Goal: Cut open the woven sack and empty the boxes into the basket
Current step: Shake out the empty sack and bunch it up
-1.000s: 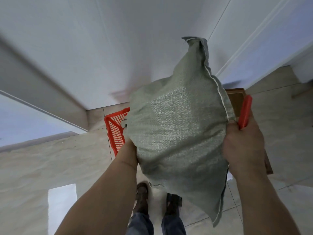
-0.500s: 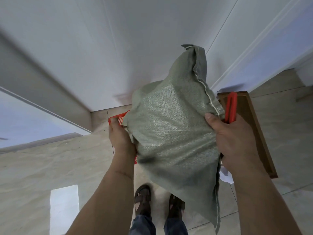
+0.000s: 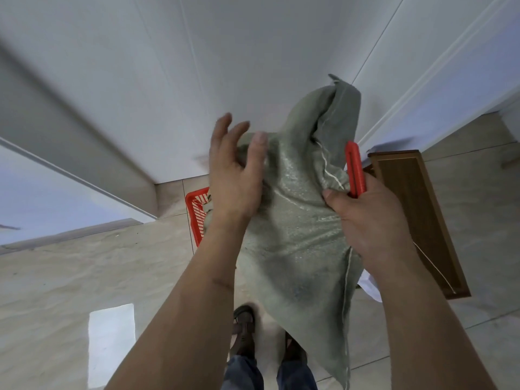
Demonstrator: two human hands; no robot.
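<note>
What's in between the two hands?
In the head view, the green woven sack hangs between the left hand and the right hand, which also holds a red cutter.

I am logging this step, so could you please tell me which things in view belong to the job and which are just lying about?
Job: woven sack, red cutter, red basket.
Lying about: wooden board, white sheet.

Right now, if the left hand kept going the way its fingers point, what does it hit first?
Probably the white wall. The left hand is open, its fingers aimed up and away past the grey-green woven sack, which its thumb side touches. Nothing else shows in that line, though depth is unclear.
</note>
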